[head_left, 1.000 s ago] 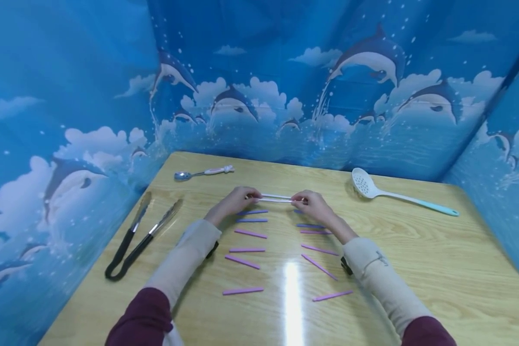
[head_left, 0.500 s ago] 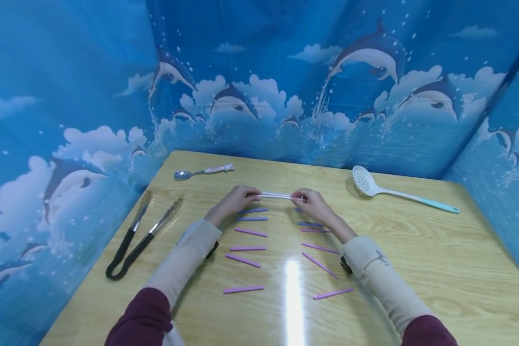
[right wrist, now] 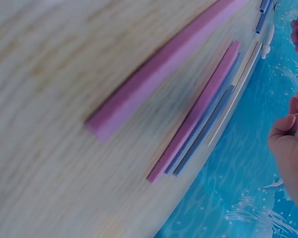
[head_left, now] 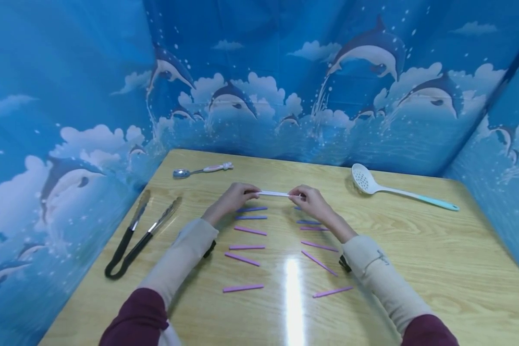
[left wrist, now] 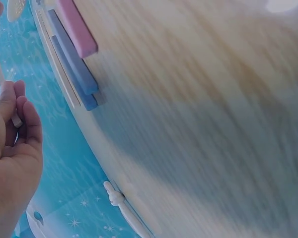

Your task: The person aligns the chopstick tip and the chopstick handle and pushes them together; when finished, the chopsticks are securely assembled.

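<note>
Between my two hands stretches a slim white stick (head_left: 274,193), raised over the far part of the table. My left hand (head_left: 233,198) pinches its left end between thumb and fingers; in the left wrist view the tip pokes out past the fingers (left wrist: 21,106). My right hand (head_left: 315,204) pinches the other end. Just nearer than the hands lie blue sticks (head_left: 252,217) in a left and a right column, the right ones partly hidden by my right hand. Pink-purple sticks (head_left: 243,288) continue both columns towards me. A pale strip (right wrist: 233,94) lies beyond the right-hand blue sticks.
Tongs with black handles (head_left: 135,253) lie spread at the left of the wooden table (head_left: 415,250). A small spoon (head_left: 216,167) rests at the back left, a white slotted skimmer (head_left: 363,180) at the back right. A dolphin-print curtain (head_left: 259,129) surrounds the table's back and sides.
Two white lines that stood apart between my hands now merge into one in the head view. Both hands have risen slightly, still pinching the stick. The sticks on the table have not moved.
</note>
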